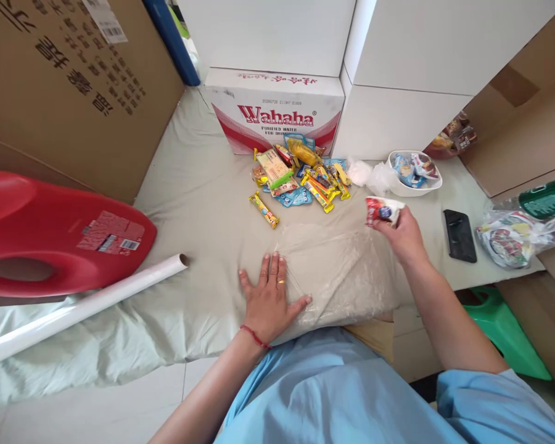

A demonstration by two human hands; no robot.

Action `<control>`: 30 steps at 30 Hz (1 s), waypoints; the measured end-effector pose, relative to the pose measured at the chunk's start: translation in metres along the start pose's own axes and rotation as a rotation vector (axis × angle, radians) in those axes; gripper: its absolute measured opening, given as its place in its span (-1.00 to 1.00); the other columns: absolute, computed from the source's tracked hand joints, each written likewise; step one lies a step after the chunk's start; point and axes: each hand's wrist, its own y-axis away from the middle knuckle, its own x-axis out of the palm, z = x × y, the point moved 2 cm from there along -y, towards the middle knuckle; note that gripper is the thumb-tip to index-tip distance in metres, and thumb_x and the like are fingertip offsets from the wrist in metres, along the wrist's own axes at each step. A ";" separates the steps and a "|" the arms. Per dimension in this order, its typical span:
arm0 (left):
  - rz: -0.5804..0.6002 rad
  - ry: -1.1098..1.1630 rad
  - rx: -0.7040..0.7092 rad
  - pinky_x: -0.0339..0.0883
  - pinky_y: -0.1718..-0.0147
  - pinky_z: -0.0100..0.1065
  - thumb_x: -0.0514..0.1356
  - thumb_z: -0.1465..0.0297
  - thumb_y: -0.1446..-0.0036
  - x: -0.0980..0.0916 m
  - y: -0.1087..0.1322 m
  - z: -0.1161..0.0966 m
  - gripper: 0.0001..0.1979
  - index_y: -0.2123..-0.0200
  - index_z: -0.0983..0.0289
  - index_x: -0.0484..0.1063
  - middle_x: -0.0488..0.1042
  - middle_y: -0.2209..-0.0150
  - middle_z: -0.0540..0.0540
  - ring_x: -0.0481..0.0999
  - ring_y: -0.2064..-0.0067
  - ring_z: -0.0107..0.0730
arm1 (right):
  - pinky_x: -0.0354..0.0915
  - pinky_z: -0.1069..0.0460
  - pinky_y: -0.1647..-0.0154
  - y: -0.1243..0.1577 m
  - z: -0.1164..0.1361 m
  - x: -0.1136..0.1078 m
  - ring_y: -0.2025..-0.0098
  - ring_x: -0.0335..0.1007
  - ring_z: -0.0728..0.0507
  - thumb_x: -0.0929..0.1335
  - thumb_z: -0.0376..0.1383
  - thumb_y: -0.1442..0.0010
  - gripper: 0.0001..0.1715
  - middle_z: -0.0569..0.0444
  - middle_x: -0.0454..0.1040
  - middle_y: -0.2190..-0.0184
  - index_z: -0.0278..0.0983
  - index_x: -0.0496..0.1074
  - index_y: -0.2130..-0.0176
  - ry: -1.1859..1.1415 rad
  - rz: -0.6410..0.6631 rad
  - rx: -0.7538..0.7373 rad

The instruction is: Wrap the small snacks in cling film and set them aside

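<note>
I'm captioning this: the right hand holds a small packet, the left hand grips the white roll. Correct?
Not quite: the head view shows the left hand spread flat on the cloth, apart from the white roll. The right hand does hold a small packet.

Red "Wahaha" lettering marks a box [282, 117] beyond the left hand [268, 302].
Beneath it runs "PURIFIED WATER," above a half-hidden line starting "FOR"; farther left, beyond that hand, a carton [90, 102] bears "温馨提."

Red jug [74, 216] beside white roll [87, 308]
</note>
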 end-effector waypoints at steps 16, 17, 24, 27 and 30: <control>-0.006 -0.004 -0.011 -0.54 -0.30 0.57 0.04 -0.14 -0.29 0.001 -0.001 0.001 -0.06 -0.47 0.42 0.03 -0.05 -0.49 0.49 0.00 -0.50 0.31 | -0.15 -0.49 -0.45 0.082 0.030 0.040 -0.41 0.13 -0.39 0.44 -0.27 -0.29 -0.42 -0.12 0.51 -0.12 -0.17 0.41 -0.27 0.498 0.635 -0.632; -0.003 0.000 -0.013 -0.50 -0.30 0.58 0.03 -0.12 -0.30 0.001 -0.001 0.001 -0.08 -0.47 0.42 0.03 -0.04 -0.49 0.49 0.01 -0.50 0.30 | -0.14 -0.48 -0.46 0.081 0.033 0.040 -0.40 0.15 -0.38 0.43 -0.28 -0.29 -0.45 -0.12 0.52 -0.09 -0.16 0.42 -0.25 0.487 0.620 -0.641; -0.050 0.035 -0.038 -0.31 -0.35 0.50 -0.08 0.08 -0.42 0.004 0.001 0.005 -0.25 -0.48 0.45 -0.02 0.00 -0.48 0.49 0.07 -0.49 0.19 | -0.07 -0.47 -0.44 0.088 0.033 0.059 -0.39 0.17 -0.38 0.41 -0.26 -0.32 -0.45 -0.14 0.49 -0.16 -0.19 0.40 -0.27 0.489 0.615 -0.613; -0.163 0.025 -0.031 -0.28 -0.39 0.40 0.03 0.12 -0.40 0.003 0.005 0.006 -0.29 -0.47 0.36 0.07 0.00 -0.49 0.44 0.00 -0.51 0.20 | -0.05 -0.48 -0.44 0.092 0.026 0.053 -0.42 0.13 -0.37 0.39 -0.20 -0.35 -0.41 -0.17 0.37 -0.30 -0.16 0.35 -0.32 0.441 0.587 -0.584; -0.314 0.004 0.119 -0.42 -0.44 0.28 0.15 0.24 -0.36 0.000 0.012 0.007 -0.42 -0.40 0.09 0.25 0.22 -0.43 0.24 -0.01 -0.53 0.07 | 0.07 -0.40 -0.44 0.103 0.019 0.028 -0.44 0.12 -0.34 0.35 -0.12 -0.39 -0.36 -0.18 0.28 -0.36 -0.12 0.26 -0.37 0.292 0.523 -0.587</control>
